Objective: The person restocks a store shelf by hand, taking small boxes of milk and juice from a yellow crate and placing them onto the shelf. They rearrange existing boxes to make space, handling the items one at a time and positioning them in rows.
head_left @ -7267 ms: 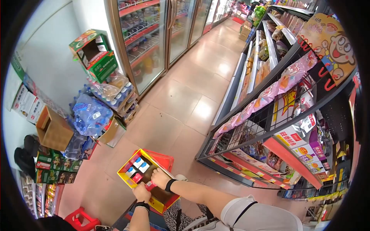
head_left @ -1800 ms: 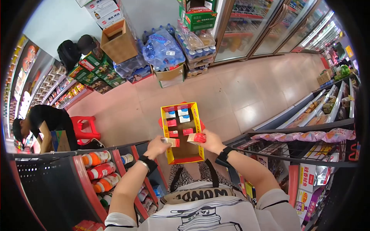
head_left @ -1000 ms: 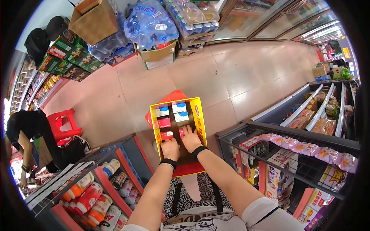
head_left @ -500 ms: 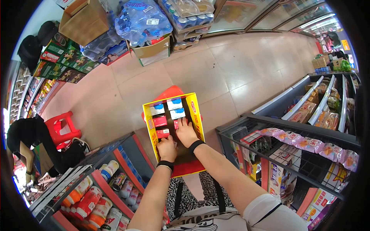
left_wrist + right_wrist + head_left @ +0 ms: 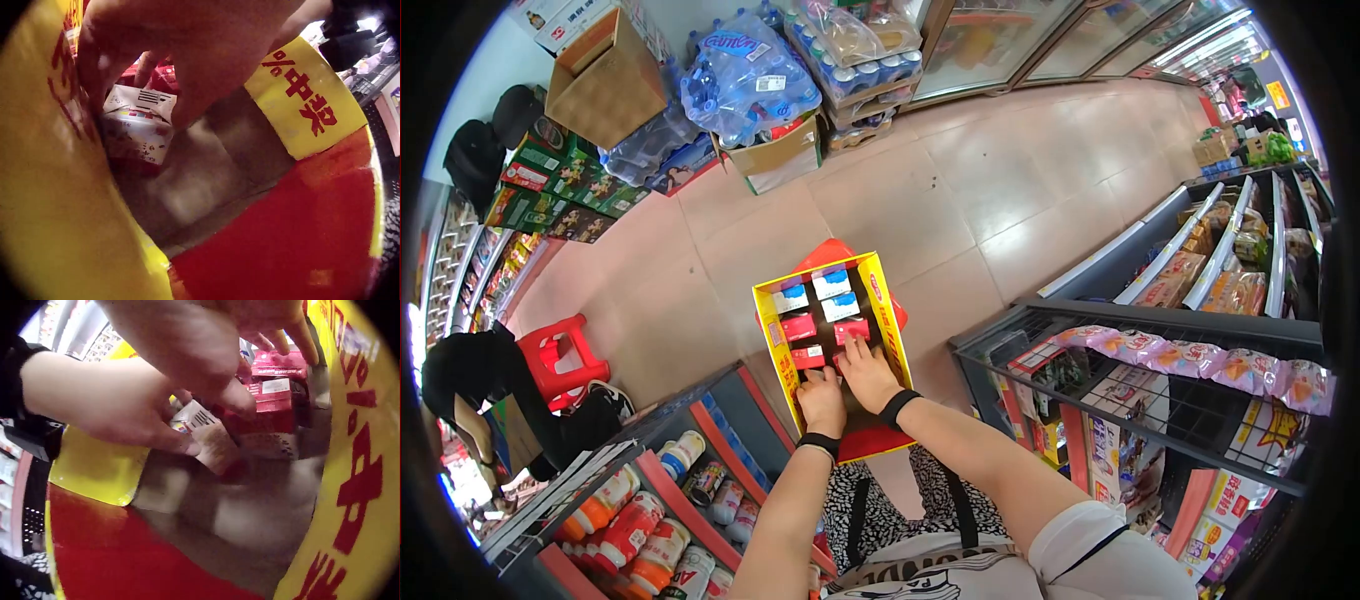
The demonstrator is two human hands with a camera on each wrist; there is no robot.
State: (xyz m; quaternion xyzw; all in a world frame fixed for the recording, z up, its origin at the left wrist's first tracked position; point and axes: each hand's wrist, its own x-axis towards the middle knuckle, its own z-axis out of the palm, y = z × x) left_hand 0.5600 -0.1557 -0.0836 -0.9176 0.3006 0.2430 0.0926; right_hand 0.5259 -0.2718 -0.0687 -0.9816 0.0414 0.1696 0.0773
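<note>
A yellow-and-red cardboard box point(image 5: 888, 310) stands before me, with both hands inside it. At its far end are three blue-and-white cartons point(image 5: 840, 306). Closer to me come several small red cartons point(image 5: 800, 326). My left hand point(image 5: 821, 408) pinches a small white-topped carton point(image 5: 142, 119) near the box's left side. In the right wrist view this carton is tilted, the left thumb against it. My right hand point(image 5: 872, 380) reaches over a red carton point(image 5: 275, 409), its outstretched fingers touching the cartons behind and its thumb beside it.
The box rests on a red stool point(image 5: 830, 252). Shelves of bottles point(image 5: 660, 550) flank me on the left, snack racks point(image 5: 1160, 360) on the right. A crouching person point(image 5: 485, 400) is at far left near another red stool point(image 5: 560, 350). Bottled water point(image 5: 745, 85) is stacked ahead.
From holding a carton each above the box, both hands have lowered into it. My right hand has pushed a red carton up behind the blue-and-white ones, then drawn back slightly toward me.
</note>
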